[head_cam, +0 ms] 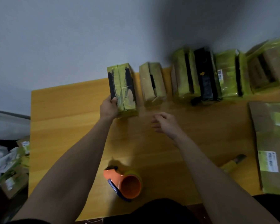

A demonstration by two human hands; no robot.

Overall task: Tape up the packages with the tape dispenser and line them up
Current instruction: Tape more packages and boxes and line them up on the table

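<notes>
A yellow-taped box with black patches (122, 89) stands upright at the far edge of the wooden table (63, 110). My left hand (108, 108) grips its near left corner. My right hand (164, 123) hovers over the table with loosely curled fingers and holds nothing. To the right runs a row of taped packages: a tan one (152, 83), a yellow one (184, 75), a black one (206, 76), and others (228, 73). The orange tape dispenser (125, 183) with yellow tape lies near the front edge, between my arms.
A large flat cardboard package (271, 143) with labels lies at the table's right side. A small yellow-wrapped knife-like tool (233, 162) rests beside my right forearm. More parcels and bags (11, 167) pile on the floor at left. A grey wall rises behind the table.
</notes>
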